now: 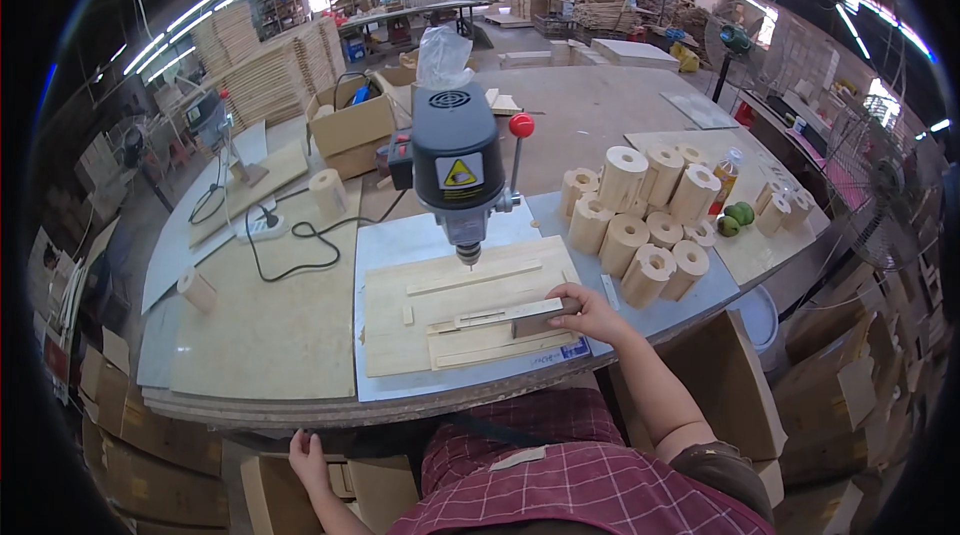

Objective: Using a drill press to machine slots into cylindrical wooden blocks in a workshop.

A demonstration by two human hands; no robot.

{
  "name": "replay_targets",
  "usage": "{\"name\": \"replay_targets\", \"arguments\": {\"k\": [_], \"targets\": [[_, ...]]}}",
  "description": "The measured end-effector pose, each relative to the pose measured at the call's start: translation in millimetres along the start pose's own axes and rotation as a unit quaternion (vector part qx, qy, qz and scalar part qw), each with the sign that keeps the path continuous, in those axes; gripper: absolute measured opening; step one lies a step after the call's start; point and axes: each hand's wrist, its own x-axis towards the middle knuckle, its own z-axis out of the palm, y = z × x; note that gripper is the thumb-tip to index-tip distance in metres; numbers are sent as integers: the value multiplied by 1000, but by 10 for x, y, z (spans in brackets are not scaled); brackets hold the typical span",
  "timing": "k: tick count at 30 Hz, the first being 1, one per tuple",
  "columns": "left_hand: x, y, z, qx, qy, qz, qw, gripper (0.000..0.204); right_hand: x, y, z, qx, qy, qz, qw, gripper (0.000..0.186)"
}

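My right hand (587, 313) grips the right end of a small block (532, 323) with a pale top and a dark brown side. The block rests on a pale wooden board (390, 350) fitted with thin wooden strips. A slim slotted wooden strip (480, 318) lies against the block's left end. Above the board's far part stands a dark bench drill press (455, 150), its bit pointing down, apart from the block. My left hand (308, 457) is below the table's front edge, above an open cardboard box (270, 495). Its fingers look loosely apart, with nothing visible in them.
Several hollow wooden cylinders (625, 175) stand on the right, near a bottle (726, 181) and green fruit (738, 215). A black cable (300, 270) and a power strip (262, 226) lie on the left. Behind the drill is a cardboard box (350, 130); more cartons flank me.
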Motion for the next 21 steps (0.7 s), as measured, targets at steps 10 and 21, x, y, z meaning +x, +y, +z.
{"name": "replay_targets", "arguments": {"k": [10, 21], "targets": [[-275, 920, 589, -69, -124, 102, 985, 34, -199, -101, -589, -109, 258, -100, 955, 38], [-370, 1259, 764, -127, -195, 112, 966, 31, -247, 449, -1428, -487, 462, -83, 737, 21]]}}
